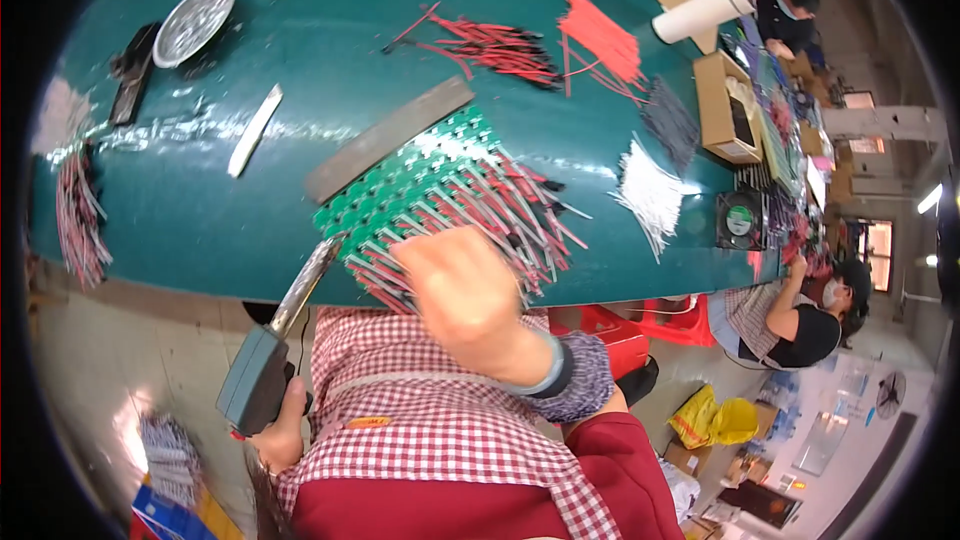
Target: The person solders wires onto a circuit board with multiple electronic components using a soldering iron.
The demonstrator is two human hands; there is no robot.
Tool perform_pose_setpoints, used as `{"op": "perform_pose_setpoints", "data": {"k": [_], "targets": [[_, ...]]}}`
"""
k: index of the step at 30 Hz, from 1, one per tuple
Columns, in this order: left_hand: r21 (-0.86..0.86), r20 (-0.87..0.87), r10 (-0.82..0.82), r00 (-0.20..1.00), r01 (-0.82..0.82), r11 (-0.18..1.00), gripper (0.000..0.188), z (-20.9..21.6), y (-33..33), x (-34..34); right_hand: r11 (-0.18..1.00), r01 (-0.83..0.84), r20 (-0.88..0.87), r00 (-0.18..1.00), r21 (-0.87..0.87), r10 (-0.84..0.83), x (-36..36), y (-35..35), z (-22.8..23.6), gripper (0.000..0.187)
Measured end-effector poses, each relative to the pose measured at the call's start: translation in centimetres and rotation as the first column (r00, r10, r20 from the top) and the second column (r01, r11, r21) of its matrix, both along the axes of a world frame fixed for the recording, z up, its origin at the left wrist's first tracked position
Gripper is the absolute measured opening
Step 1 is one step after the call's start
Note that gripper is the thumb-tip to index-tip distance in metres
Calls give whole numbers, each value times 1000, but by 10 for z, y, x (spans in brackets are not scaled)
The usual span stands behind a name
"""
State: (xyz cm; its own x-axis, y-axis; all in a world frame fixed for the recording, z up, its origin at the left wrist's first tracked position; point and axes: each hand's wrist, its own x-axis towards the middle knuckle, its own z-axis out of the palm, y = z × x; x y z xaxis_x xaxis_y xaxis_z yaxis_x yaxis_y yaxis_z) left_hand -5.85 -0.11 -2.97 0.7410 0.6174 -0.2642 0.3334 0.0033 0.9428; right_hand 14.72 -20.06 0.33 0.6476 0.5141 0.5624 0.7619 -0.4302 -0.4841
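Observation:
My left hand is wrapped round the handle of a grey soldering gun. The gun's long metal tip reaches the lower left corner of a green circuit board panel on the table. Rows of red, black and white wires stick out from the panel's near and right sides. Over these wires is my right hand, closed, its fingertips pointing down at the panel's near edge; what they pinch is hidden. A flat grey metal bar lies along the panel's far edge.
On the green table lie red wires, flat red strands, white wires and a white blade-like tool. A silver bowl stands far left. Cardboard box and white cylinder are right. Other people sit further right.

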Motion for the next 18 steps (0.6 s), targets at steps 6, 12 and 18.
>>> {"op": "perform_pose_setpoints", "data": {"k": [6, 12, 18], "targets": [[40, 57, -16, 998, 14, 999, 35, -2, 0, 22, 765, 589, 302, 802, -259, -516, 127, -161, 12, 8], [67, 0, -105, 994, 105, 992, 35, 4, -5, 49, 629, 635, 361, 772, -447, -523, 209, -262, -23, 9], [74, -175, -165, 971, 180, 981, 35, 31, -16, 80, 796, 340, 120, 938, -501, -325, 235, -185, -12, 19]]}}
